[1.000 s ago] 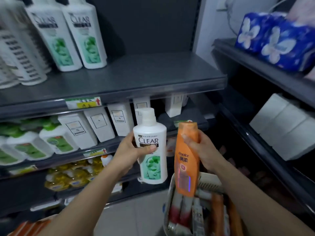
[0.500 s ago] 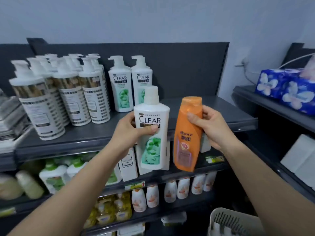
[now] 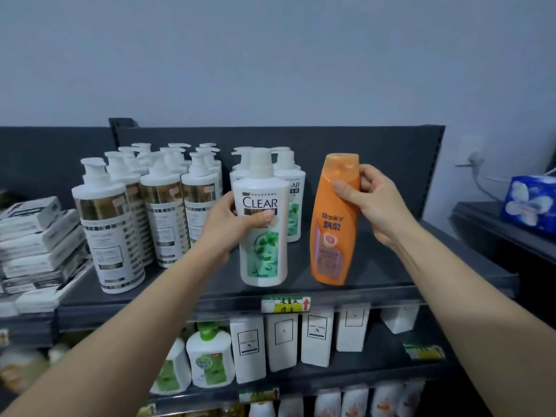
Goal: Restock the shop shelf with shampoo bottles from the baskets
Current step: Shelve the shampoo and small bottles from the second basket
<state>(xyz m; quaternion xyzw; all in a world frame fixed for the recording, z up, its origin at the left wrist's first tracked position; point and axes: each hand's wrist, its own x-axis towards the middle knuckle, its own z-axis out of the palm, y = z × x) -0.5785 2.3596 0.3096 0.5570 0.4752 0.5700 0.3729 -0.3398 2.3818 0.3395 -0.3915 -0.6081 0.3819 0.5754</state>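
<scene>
On the top shelf (image 3: 421,266), far left, flat white cartons (image 3: 39,236) lie stacked. Beside them, cylindrical pump bottles (image 3: 111,236) with glossy gold bands stand in rows back to the rear panel.

The left hand (image 3: 231,227) grips the white CLEAR bottle (image 3: 263,236) at mid-body, thumb across the label. The bottle is upright at the shelf's front edge; contact with the shelf cannot be confirmed. Matching shelved CLEAR bottles (image 3: 293,200) stand directly behind it and block the path rearward.

The right hand (image 3: 376,203) pinches the smooth orange Rejoice bottle (image 3: 334,224) near its cap. This bottle is tilted, base near the front edge. To its right, open matte shelf surface runs to the shelf end. A price label (image 3: 285,304) sits on the front lip.
</scene>
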